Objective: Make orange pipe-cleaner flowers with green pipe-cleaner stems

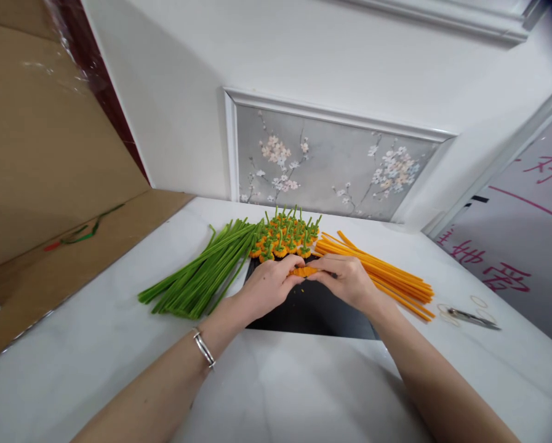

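Between the fingertips of both hands is a small bent piece of orange pipe cleaner point(303, 271), partly covered by the fingers. My left hand point(270, 284), with a silver bracelet at its wrist, pinches its left end. My right hand point(347, 277) grips the right end. Both hands are over a black mat point(303, 314) with a few orange bits on it. Just beyond them stand several small orange pumpkin-like pieces with green stems point(287, 234). Green pipe cleaners point(202, 274) lie in a bundle to the left, and straight orange pipe cleaners point(391, 277) to the right.
Scissors point(472, 317) and pale rubber bands point(479, 301) lie at the right on the white marbled table point(119, 357). A wall with a framed blossom panel point(331, 160) closes off the back. Cardboard point(49, 147) stands at the left, a whiteboard with red writing point(529, 227) at the right.
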A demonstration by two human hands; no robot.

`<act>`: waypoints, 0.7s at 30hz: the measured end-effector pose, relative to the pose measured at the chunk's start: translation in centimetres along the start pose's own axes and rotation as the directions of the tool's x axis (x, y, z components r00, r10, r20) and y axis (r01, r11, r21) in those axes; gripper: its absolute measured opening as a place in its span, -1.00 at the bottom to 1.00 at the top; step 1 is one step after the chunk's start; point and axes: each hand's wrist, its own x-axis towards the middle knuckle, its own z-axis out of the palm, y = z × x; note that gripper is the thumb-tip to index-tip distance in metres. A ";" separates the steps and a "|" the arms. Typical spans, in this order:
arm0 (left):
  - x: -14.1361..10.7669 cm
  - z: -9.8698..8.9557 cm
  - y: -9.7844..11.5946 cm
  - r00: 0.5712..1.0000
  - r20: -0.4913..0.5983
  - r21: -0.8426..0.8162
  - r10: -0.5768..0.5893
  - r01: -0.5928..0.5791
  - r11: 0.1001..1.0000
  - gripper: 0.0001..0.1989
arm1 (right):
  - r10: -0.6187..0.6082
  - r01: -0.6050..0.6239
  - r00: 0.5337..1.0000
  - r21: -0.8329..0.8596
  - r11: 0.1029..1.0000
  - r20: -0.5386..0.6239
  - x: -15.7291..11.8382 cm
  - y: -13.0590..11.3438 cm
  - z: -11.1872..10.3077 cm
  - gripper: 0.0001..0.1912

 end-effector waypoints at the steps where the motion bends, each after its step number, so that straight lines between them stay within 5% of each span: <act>1: 0.0 0.0 0.0 1.000 0.006 -0.023 -0.007 0.007 1.000 -0.75 | -0.018 0.018 1.000 -0.005 1.000 0.005 0.0 0.1 0.1 -0.86; 8: 0.4 -0.4 0.5 0.992 0.120 -0.320 -0.030 0.067 0.945 -0.69 | -0.039 0.044 0.997 -0.070 0.997 0.072 -0.2 -0.3 0.4 -0.76; 13: 0.3 -0.3 0.2 0.999 0.039 -0.113 -0.030 0.034 0.993 -0.77 | 0.087 -0.090 0.990 0.026 0.996 0.113 -0.1 -0.4 -0.3 -0.70; 16: 0.1 -0.3 0.0 1.000 0.008 -0.022 -0.018 0.018 1.000 -0.75 | 0.041 -0.041 0.993 -0.004 0.999 0.107 0.1 -0.2 -0.6 -0.86; 21: 0.1 -0.3 0.2 1.000 0.006 0.011 -0.029 0.029 1.000 -0.75 | -0.064 0.067 0.995 -0.046 0.997 0.082 0.0 0.0 -0.3 -0.83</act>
